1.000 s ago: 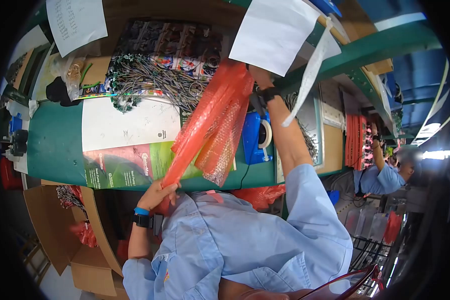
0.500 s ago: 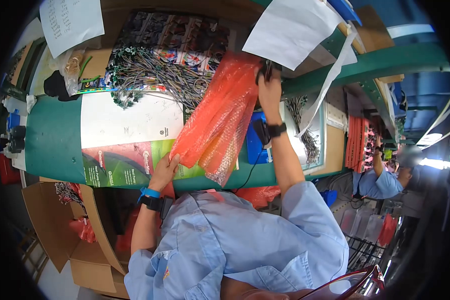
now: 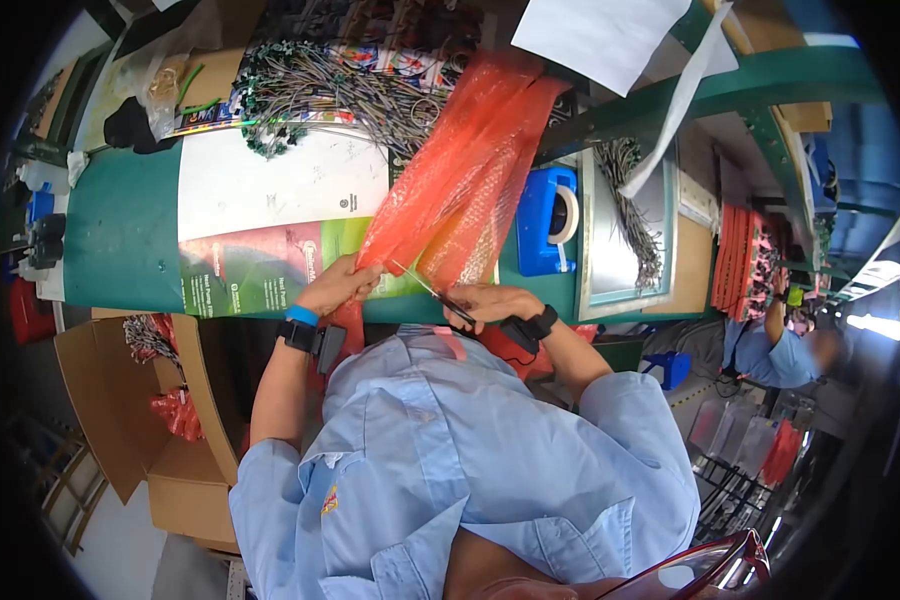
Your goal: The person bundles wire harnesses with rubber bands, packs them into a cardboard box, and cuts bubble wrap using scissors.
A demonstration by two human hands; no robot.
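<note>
A long sheet of red bubble wrap [image 3: 457,165] runs from the back of the bench down to its front edge. My left hand [image 3: 336,286] is closed on its lower left corner, pinching it between thumb and fingers. In my right hand [image 3: 492,304] is a pair of scissors [image 3: 419,278], the dark handles gripped in the fingers. The pale blades point left toward my left hand and lie at the lower edge of the wrap. I cannot tell whether they touch it.
Bundled wires [image 3: 340,92] lie behind the wrap. A blue tape dispenser [image 3: 538,232] stands to its right, beside a metal tray [image 3: 602,296] holding more wires. An open cardboard box [image 3: 192,420] sits at lower left. Another person [image 3: 770,352] works at far right.
My right hand has come down from the far end of the wrap to its near edge, bringing the scissors close to my left hand. The left hand keeps its hold on the corner.
</note>
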